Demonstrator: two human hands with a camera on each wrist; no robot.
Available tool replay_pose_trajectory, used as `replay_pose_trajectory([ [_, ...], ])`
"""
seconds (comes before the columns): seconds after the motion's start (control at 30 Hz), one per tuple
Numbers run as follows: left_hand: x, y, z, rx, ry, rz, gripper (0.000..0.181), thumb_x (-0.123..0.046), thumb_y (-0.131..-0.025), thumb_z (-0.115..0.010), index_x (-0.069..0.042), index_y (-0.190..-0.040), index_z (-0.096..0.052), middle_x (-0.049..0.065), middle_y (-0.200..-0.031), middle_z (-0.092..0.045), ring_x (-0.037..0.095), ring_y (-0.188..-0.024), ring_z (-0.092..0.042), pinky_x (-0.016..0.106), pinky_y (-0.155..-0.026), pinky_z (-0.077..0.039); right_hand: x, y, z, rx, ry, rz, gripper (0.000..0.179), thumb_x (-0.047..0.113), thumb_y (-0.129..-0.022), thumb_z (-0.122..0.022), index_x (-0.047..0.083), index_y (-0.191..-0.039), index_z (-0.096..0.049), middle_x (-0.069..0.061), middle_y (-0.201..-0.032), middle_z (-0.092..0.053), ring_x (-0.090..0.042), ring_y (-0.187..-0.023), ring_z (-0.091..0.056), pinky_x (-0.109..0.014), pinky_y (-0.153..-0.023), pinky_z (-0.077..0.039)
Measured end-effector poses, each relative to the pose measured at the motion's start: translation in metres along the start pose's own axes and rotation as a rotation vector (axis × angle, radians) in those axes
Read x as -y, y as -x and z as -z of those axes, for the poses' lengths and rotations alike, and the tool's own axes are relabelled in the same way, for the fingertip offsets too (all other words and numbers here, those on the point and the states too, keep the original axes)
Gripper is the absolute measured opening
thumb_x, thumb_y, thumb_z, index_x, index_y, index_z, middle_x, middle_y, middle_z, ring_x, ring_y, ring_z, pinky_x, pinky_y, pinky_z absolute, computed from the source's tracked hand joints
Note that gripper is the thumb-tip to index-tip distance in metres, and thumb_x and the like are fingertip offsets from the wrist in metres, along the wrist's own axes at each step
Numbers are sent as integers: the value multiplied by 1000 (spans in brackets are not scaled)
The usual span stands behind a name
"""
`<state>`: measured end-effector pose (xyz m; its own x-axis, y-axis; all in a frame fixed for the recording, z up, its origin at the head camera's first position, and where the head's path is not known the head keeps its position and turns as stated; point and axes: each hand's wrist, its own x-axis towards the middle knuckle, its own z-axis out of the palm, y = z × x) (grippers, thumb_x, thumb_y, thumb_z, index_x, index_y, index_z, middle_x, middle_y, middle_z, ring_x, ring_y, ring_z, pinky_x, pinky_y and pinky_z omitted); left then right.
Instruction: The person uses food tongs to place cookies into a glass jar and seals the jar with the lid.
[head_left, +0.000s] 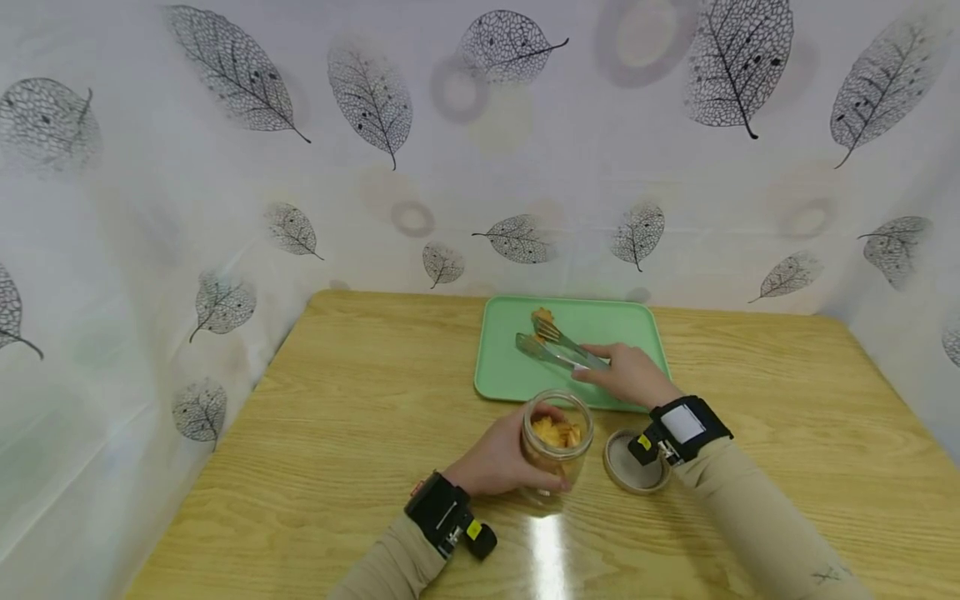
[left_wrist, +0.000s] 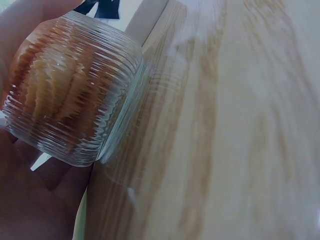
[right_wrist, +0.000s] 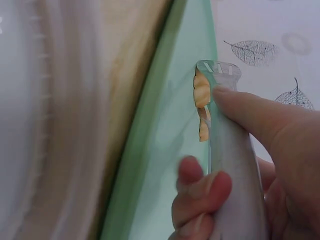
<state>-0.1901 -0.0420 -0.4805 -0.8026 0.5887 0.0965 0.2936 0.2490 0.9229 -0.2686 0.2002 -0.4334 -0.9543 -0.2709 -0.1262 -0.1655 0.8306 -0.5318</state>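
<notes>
My left hand [head_left: 497, 457] grips a clear glass jar [left_wrist: 122, 75] round its side. Its open mouth faces up, and star-shaped golden cookies [head_left: 555, 433] lie inside. In the left wrist view the jar's ribbed wall and base sit close to the table. My right hand [head_left: 628, 375] holds a pair of tongs [head_left: 587, 358] by the handle, thumb along the top arm in the right wrist view. The tongs' arms are spread over a green tray [head_left: 615, 321], their tips around a cookie [head_left: 543, 315] at its far left part. Two cookie pieces [right_wrist: 201, 90] show beside the tongs.
A round jar lid [head_left: 633, 471] lies on the wooden table [head_left: 337, 400] just right of the jar, under my right wrist. Behind the table hangs a white leaf-print cloth [head_left: 450, 192], which also runs along both sides.
</notes>
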Motion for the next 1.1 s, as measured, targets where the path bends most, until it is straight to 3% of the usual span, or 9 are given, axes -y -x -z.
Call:
replay_pose_trajectory([
  [0.23,1,0,-1,-2,15,2,80,-28,-70,-94,-15,-139,-55,-10,-132,-61,7,-126,-56,36,-114,-44,-7,27,3,-7,7,13,70,44,-95,-67,2,-149,-54,5,-55,-33,-10,-49,-27,-29,-48,-32],
  [0.37,1,1,-1,1,37,4,81,-26,-69,-94,-14,-139,-55,-9,-132,-61,8,-125,-56,36,-113,-44,-10,44,6,-7,1,7,71,47,-95,-66,3,-149,-55,-3,-72,-60,-14,-56,-42,-30,-51,-36],
  [0.47,0,1,-1,0,41,11,81,-25,-69,-94,-13,-139,-55,-9,-133,-61,8,-126,-56,36,-114,-44,-12,54,6,-22,10,23,72,50,-94,-66,1,-147,-56,-13,-91,-71,-16,-65,-52,-31,-54,-39],
  [0.6,-2,2,-2,-7,36,6,81,-26,-69,-94,-13,-139,-55,-7,-134,-61,10,-126,-56,37,-114,-44,-14,64,3,-43,22,30,73,52,-94,-65,2,-147,-56,-15,-88,-71,-16,-60,-49,-31,-53,-37],
  [0.87,0,3,-4,-15,45,-4,80,-24,-67,-95,-14,-137,-56,-6,-132,-62,10,-125,-57,36,-113,-44,-16,78,0,-112,5,41,71,52,-94,-65,6,-148,-57,-22,-109,-73,-16,-62,-47,-31,-50,-35],
  [0.97,1,3,-4,-13,61,-6,80,-24,-68,-95,-14,-137,-56,-6,-132,-62,10,-126,-56,36,-113,-44,-14,85,7,-135,-24,43,71,52,-95,-64,8,-149,-56,-27,-118,-71,-17,-58,-45,-32,-49,-34],
  [1.0,0,3,-4,-14,61,-7,80,-24,-68,-95,-15,-137,-56,-6,-132,-62,10,-126,-56,36,-113,-44,-12,88,11,-144,-27,49,71,52,-95,-63,8,-150,-55,-29,-121,-70,-20,-60,-51,-32,-51,-37],
  [1.1,0,2,-3,-12,56,-6,80,-25,-68,-95,-16,-137,-56,-6,-133,-62,10,-126,-57,36,-113,-45,-6,98,26,-173,-40,49,72,55,-95,-61,11,-152,-53,-31,-134,-64,-20,-59,-51,-32,-50,-37],
])
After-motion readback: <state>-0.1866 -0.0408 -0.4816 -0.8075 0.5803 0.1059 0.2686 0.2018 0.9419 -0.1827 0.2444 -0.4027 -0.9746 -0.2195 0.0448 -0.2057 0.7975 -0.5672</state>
